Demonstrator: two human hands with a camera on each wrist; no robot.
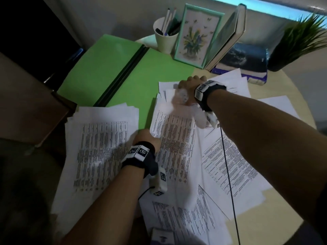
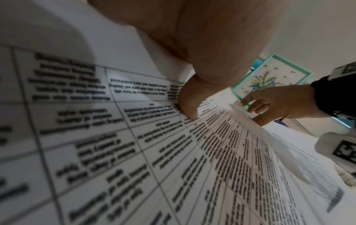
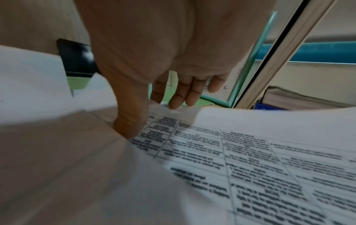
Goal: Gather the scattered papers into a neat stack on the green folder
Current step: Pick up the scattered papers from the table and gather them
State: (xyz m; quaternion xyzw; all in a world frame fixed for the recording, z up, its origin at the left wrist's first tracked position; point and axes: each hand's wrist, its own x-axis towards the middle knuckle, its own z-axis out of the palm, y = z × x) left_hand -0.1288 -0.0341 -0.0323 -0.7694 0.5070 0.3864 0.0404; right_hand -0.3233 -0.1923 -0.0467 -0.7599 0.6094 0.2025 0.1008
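Note:
The open green folder [image 1: 159, 68] lies at the back left of the round table. Printed sheets are scattered in front of it. One sheet with a table [image 1: 175, 138] is raised in the middle and looks blurred. My left hand [image 1: 146, 136] grips its left edge, with the thumb [image 2: 187, 106] on top and the fingers hidden beneath. My right hand [image 1: 187, 86] pinches the sheet's far edge, with the thumb [image 3: 129, 121] on top and the fingers [image 3: 179, 95] past the edge. A loose pile of papers [image 1: 100, 142] lies to the left, partly over the folder's front edge.
More sheets [image 1: 230, 165] spread right and toward me [image 1: 185, 218]. Behind stand a pen cup [image 1: 165, 38], a mint picture frame [image 1: 196, 34], a leaning book [image 1: 230, 36], stacked books [image 1: 247, 59] and a plant [image 1: 300, 38]. A thin black cable [image 1: 228, 174] crosses the right papers.

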